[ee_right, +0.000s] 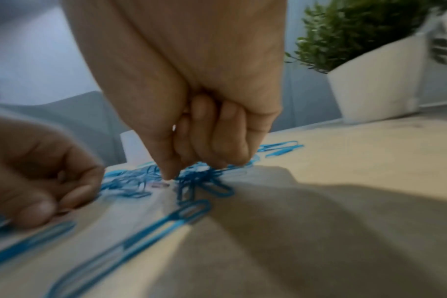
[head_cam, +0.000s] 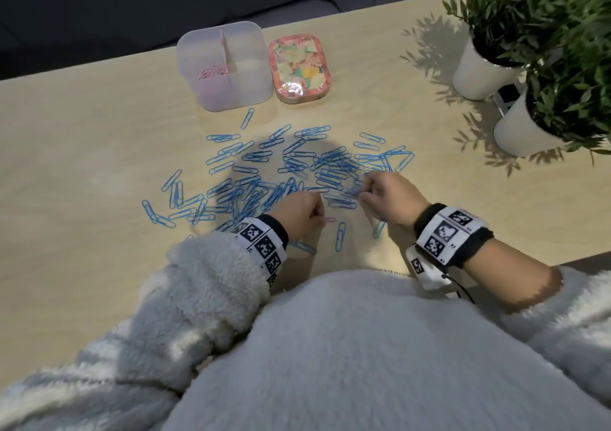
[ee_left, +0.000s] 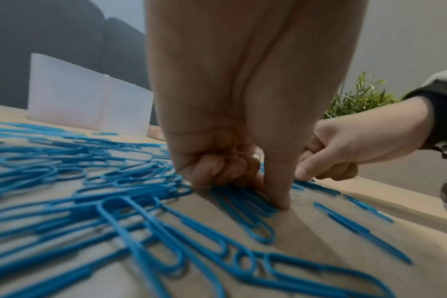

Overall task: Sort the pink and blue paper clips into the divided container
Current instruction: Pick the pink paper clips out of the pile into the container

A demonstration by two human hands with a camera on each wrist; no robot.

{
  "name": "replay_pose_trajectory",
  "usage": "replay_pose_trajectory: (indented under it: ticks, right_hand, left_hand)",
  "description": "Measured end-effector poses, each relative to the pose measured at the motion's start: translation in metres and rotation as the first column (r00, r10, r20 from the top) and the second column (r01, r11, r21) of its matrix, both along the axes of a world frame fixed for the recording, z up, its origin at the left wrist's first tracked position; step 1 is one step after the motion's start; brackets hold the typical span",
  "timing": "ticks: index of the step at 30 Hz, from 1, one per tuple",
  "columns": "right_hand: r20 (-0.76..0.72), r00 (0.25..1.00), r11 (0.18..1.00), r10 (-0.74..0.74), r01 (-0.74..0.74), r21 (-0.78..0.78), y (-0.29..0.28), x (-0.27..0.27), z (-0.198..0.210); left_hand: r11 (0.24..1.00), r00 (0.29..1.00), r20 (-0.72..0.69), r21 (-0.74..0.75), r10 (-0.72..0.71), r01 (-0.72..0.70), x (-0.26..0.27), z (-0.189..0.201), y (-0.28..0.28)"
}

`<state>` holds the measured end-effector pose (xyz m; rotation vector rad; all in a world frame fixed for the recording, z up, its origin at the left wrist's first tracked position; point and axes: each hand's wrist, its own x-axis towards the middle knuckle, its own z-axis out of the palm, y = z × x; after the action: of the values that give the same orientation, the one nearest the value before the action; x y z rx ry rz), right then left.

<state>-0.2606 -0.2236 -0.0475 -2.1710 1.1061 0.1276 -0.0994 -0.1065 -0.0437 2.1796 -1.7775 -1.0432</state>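
Note:
Blue paper clips [head_cam: 291,166] lie scattered across the wooden table [head_cam: 82,152]. The translucent divided container [head_cam: 224,66] stands behind them, with pink clips [head_cam: 213,73] in its left compartment. My left hand [head_cam: 297,212] is at the near edge of the pile, its fingers curled and its thumb [ee_left: 281,199] pressed to the table. A pink paper clip [head_cam: 329,219] sticks out from its fingertips. My right hand [head_cam: 386,195] is curled with its fingertips down in a clump of blue clips [ee_right: 204,177]. Its thumb [ee_right: 168,173] touches a small pink clip [ee_right: 161,184]; whether it grips anything is hidden.
A flowered tin [head_cam: 299,68] sits right of the container. Two white pots with green plants [head_cam: 479,73] [head_cam: 525,129] stand at the right. My fleece sleeves cover the table's near edge. Bare tabletop shows to the left and far right.

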Motion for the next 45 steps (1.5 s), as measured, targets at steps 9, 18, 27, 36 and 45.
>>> replay_pose_trajectory:
  ticks: [9, 18, 27, 36, 45]
  right_hand:
    - [0.037, 0.997, 0.984, -0.068, 0.073, -0.164, -0.02, -0.015, 0.006]
    - [-0.07, 0.992, 0.994, 0.104, -0.105, -0.015, -0.003, 0.022, 0.001]
    - [0.338, 0.774, 0.806, -0.535, 0.349, 0.478, -0.044, -0.027, 0.025]
    - [0.138, 0.602, 0.426, -0.786, 0.367, 0.827, -0.039, -0.04, 0.013]
    - [0.023, 0.984, 0.977, -0.179, 0.181, -0.111, -0.028, -0.022, -0.013]
  left_hand:
    - [0.964, 0.906, -0.333, 0.043, 0.26, -0.261, 0.018, 0.004, -0.003]
    - [0.857, 0.599, -0.617, 0.305, 0.51, -0.415, 0.008, 0.015, -0.029]
    - [0.95, 0.825, -0.481, 0.058, 0.295, -0.305, -0.002, 0.009, -0.041]
    - [0.967, 0.975, 0.032, -0.121, -0.222, 0.224, -0.029, 0.002, -0.049]
    - [0.983, 0.995, 0.068, -0.162, -0.078, 0.088, -0.02, 0.005, -0.042]
